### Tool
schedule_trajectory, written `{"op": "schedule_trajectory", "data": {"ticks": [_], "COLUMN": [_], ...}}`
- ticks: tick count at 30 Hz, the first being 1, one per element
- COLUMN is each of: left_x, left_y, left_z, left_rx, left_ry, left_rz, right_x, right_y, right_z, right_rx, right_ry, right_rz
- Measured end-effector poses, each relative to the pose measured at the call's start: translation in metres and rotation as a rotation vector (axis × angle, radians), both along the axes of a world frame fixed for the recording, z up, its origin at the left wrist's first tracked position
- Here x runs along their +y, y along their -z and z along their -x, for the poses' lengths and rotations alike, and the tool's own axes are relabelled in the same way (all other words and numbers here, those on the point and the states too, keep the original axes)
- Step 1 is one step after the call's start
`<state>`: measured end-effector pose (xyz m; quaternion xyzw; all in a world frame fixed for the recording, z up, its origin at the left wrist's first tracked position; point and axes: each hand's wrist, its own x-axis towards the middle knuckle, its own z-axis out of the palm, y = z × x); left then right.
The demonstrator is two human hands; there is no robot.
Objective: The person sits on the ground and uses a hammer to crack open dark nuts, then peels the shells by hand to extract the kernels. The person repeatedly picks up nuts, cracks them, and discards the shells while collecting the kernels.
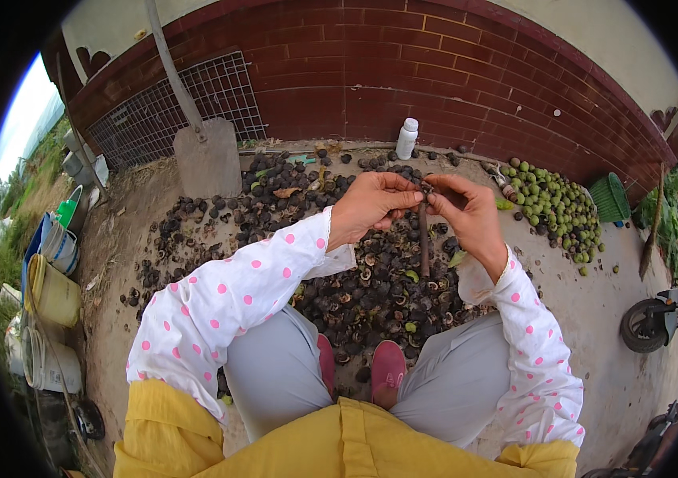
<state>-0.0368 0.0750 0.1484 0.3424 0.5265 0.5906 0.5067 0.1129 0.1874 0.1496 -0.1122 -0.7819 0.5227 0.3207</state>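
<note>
My left hand (374,201) and my right hand (469,209) meet fingertip to fingertip in front of me. Between them they pinch a small dark piece (426,187), perhaps bit of nut or husk, mostly covered by the fingers. Directly below the fingertips a brown rod (424,245) runs towards me; whether the hands touch its far end I cannot tell. Beneath, a broad heap of blackened round nuts and broken husks (368,287) covers the ground up to my pink shoes (388,365).
Green round fruits (560,206) lie in a pile at right beside a green basket (609,196). A white bottle (407,139) stands by the brick wall (368,107). A shovel (207,156) leans at left near a wire grid (219,89). Buckets (55,287) line the left; a wheel (643,325) is at right.
</note>
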Motion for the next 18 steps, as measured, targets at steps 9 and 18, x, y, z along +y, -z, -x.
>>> {"op": "schedule_trajectory", "data": {"ticks": [9,18], "left_x": [0.000,-0.001], "left_y": [-0.002,-0.005], "left_z": [0.000,0.002], "left_rx": [0.100,-0.007], "left_ry": [0.031,0.028], "left_rz": [-0.029,-0.007], "right_x": [0.009,0.024], "right_y": [-0.006,-0.002], "right_z": [-0.006,-0.011], "right_rx": [-0.096,-0.003], "right_ry": [-0.048,-0.303], "right_rz": [0.319,0.905]}}
